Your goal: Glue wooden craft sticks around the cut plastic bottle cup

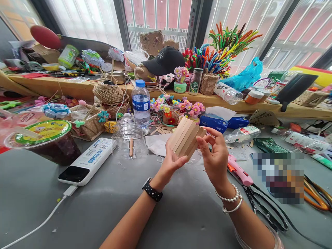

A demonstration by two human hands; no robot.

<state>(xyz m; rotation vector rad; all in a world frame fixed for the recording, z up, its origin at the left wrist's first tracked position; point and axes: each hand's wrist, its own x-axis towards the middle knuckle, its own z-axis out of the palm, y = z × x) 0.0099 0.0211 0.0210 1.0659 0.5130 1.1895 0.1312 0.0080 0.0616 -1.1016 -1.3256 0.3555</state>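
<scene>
Up off the desk (90,214), a flat row of wooden sticks (183,138) sits right between the left hand (173,162) and the right hand (214,152), long axis slanting up and away to the right. Left's got the near, lower end gripped; right's pinching near the top of the rightmost stick, so it's closest to that edge.

A white power bank (89,157) lies beside a lidded cup (52,147); 2 blue packs (213,123) lie together.
</scene>
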